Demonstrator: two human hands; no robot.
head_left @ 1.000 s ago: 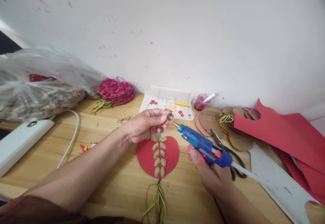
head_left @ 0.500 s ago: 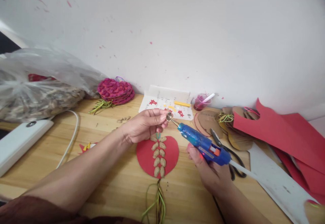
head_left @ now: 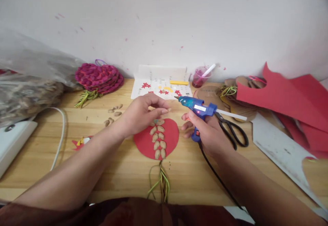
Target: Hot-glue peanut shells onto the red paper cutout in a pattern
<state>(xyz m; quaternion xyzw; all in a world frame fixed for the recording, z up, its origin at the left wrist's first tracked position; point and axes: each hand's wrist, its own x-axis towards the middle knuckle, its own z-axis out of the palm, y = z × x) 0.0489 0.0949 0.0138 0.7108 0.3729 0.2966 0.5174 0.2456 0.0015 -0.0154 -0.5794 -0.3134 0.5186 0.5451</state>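
My left hand (head_left: 147, 113) is closed in a pinch over the top of a red disc (head_left: 170, 137). A peanut shell half is between its thumb and fingers, mostly hidden by them. Two columns of tan peanut shells (head_left: 156, 145) run down the disc, and a green and brown string tassel (head_left: 164, 181) hangs from its near edge. My right hand (head_left: 207, 130) grips a blue hot glue gun (head_left: 197, 104) by its handle. The nozzle points left, apart from my left fingertips, and a white glue stick (head_left: 232, 115) juts from the back.
Black-handled scissors (head_left: 234, 132) lie right of the glue gun, near red sheets (head_left: 284, 99). Loose shells (head_left: 112, 111) lie left. Behind are a paper with red stars (head_left: 153, 89), a paint cup (head_left: 200, 77) and magenta discs (head_left: 99, 77). A plastic bag (head_left: 30, 89) stands far left.
The nozzle has come away from the shell half in my left hand. My left hand has moved closer over the top of the disc. The camera view has shifted too.
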